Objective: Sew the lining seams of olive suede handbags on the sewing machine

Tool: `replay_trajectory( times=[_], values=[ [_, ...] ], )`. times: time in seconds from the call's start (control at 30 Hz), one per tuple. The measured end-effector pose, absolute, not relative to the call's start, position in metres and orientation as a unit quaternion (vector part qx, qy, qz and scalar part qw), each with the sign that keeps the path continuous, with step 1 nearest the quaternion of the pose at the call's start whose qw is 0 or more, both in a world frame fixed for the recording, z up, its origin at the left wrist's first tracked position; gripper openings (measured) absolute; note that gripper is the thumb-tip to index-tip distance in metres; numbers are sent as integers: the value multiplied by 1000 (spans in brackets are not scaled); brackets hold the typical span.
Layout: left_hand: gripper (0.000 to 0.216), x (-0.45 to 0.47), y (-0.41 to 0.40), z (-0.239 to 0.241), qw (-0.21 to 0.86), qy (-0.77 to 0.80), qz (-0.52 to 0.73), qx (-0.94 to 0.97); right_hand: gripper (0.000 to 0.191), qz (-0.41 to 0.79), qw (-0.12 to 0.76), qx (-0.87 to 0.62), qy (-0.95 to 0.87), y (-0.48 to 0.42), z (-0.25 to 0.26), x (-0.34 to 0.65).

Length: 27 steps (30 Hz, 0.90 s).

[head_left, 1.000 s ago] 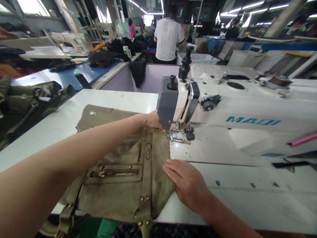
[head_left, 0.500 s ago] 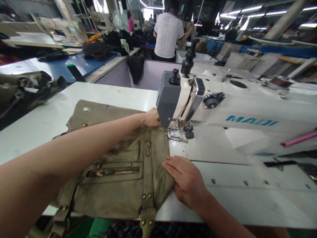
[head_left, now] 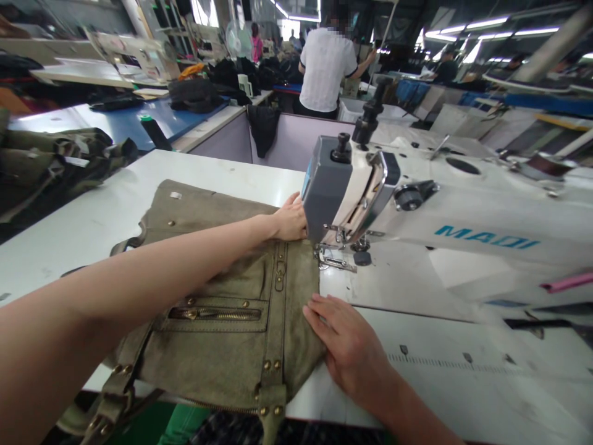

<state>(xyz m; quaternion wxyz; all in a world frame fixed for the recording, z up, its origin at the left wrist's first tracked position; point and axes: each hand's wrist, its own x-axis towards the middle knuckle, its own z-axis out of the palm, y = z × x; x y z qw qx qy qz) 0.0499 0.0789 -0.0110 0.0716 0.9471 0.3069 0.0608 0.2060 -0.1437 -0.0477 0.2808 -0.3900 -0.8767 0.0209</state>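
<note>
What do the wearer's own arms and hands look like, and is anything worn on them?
The left forearm and right forearm are bare, with no sleeves in view. The left hand and right hand are ungloved; no watch or bracelet shows. The sewing machine head hides part of the left hand.

Left hand (head_left: 291, 221) is showing more to the left of the grey machine head (head_left: 324, 188) than a second ago; one digit is now sticking out at its far side. Dark left edge of the olive bag (head_left: 204, 368), formerly covered, is now showing above the left forearm (head_left: 185, 266). Co-worker in white shirt (head_left: 324, 71): one arm (head_left: 362, 67), earlier close to the body, is now reaching out sideways. View is shifting; machine head is sitting farther right in frame.
</note>
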Motion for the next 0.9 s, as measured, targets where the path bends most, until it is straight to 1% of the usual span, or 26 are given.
replay_trajectory(
  times=[0.07, 0.13, 0.17, 0.23, 0.33, 0.47, 0.77, 0.9],
  values=[
    [21, 39, 53, 1, 39, 364, 74, 928, 47, 21, 268, -382, -884, -150, -48, 208],
    [25, 23, 16, 11, 23, 381, 93, 919, 41, 25, 267, -367, -891, -156, -48, 209],
    [30, 14, -4, 13, 29, 361, 98, 927, 38, 28, 272, -359, -892, -158, -48, 210],
    [42, -3, -39, 10, 75, 267, 76, 958, 34, 30, 277, -347, -895, -161, -48, 210],
    [46, -16, -65, -6, 113, 211, 45, 970, 34, 18, 273, -335, -902, -159, -48, 210],
    [44, -13, -54, -21, 119, 215, 40, 969, 32, 20, 275, -340, -899, -152, -50, 210],
    [37, -10, -30, -20, 75, 194, 57, 977, 30, 8, 285, -327, -901, -137, -58, 212],
    [32, -8, -17, -24, 64, 193, 73, 976, 33, 9, 297, -337, -893, -125, -59, 212]
  ],
)
